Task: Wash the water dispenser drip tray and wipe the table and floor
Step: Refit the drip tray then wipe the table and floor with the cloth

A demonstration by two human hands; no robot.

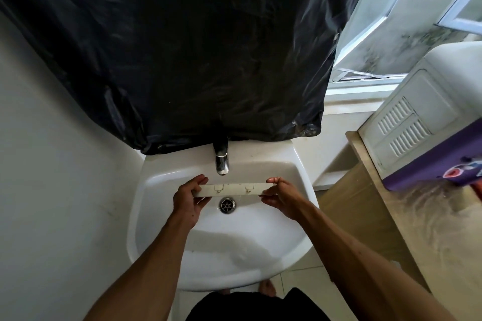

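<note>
A long cream-white drip tray point(234, 189) is held level over the white sink basin point(161, 229), just below the chrome tap point(221, 163) and above the metal drain point(227, 205). My left hand point(189, 199) grips its left end and my right hand point(281, 198) pinches its right end. The side facing me shows two small clips. No water runs from the tap.
Black plastic sheeting point(182, 47) hangs behind the sink. A wooden table point(417, 216) stands at the right, carrying a white appliance point(417, 112) and a purple box point(438, 164). A window point(378, 34) is at the upper right. Pale floor tiles and a bare foot show below.
</note>
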